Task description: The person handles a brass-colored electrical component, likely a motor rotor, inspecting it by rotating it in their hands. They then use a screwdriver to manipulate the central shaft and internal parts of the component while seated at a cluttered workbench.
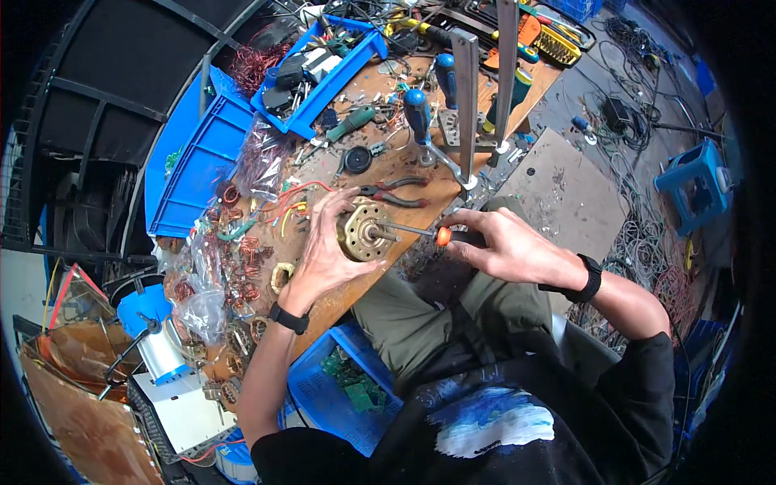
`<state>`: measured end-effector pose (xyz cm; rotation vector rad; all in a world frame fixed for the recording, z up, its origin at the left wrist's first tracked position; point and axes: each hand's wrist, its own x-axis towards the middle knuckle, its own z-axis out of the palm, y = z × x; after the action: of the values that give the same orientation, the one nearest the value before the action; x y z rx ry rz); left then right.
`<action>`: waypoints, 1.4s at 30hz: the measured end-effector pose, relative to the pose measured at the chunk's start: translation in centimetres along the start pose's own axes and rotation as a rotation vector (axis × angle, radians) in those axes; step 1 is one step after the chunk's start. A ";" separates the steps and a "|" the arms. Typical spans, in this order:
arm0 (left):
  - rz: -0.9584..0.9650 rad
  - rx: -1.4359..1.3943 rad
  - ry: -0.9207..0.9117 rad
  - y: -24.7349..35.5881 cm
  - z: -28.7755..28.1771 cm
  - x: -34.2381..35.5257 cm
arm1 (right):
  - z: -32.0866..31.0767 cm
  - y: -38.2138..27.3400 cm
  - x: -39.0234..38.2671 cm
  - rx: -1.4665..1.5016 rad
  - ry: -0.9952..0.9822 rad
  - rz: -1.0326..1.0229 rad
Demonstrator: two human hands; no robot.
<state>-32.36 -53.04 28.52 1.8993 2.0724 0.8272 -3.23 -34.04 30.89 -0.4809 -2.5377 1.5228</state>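
My left hand (322,257) is wrapped around a small brass-coloured electric motor (353,234) and steadies it at the table's edge. The motor's round, holed face and its shaft point toward my right side. In my right hand (513,249) is a screwdriver (444,236) with an orange and black handle. Its metal blade runs left to the motor's face; whether the tip sits in a screw is too small to tell. Just beyond the motor lie pliers (394,194) with dark red handles. A round black part (356,159) rests behind them.
Copper coils (250,259) and plastic bags crowd the table's left side. A blue tray (311,77) of parts stands at the back, near a green-handled screwdriver (352,123). Upright metal bars (466,105) rise at the right edge. Below, a blue crate (311,380) holds circuit boards.
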 end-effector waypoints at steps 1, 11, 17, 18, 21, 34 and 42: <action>0.050 -0.006 0.027 0.0 0.1 0.3 | -0.1 -0.1 0.0 -0.013 -0.002 0.003; 0.015 0.084 -0.056 0.4 0.4 1.1 | -0.2 0.0 0.5 -0.017 0.014 -0.018; 0.003 0.094 -0.050 0.3 0.8 1.5 | -0.7 -0.3 0.8 -0.026 0.001 0.021; 0.014 0.097 -0.035 0.0 1.0 1.6 | -1.0 -0.5 0.9 -0.019 -0.005 0.033; 0.052 0.146 -0.048 -0.7 1.4 2.1 | -1.7 -0.3 1.4 0.151 -0.105 0.184; 0.064 0.072 -0.286 0.1 -1.1 4.8 | -3.5 -1.3 2.8 0.490 -0.299 0.509; 0.065 -0.013 -0.258 -0.7 0.1 4.9 | -4.4 -4.1 4.3 0.623 -0.292 0.660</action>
<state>-33.64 -48.25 29.11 1.9593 1.8568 0.5721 -6.80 -30.68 36.44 -1.1218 -1.9675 2.6409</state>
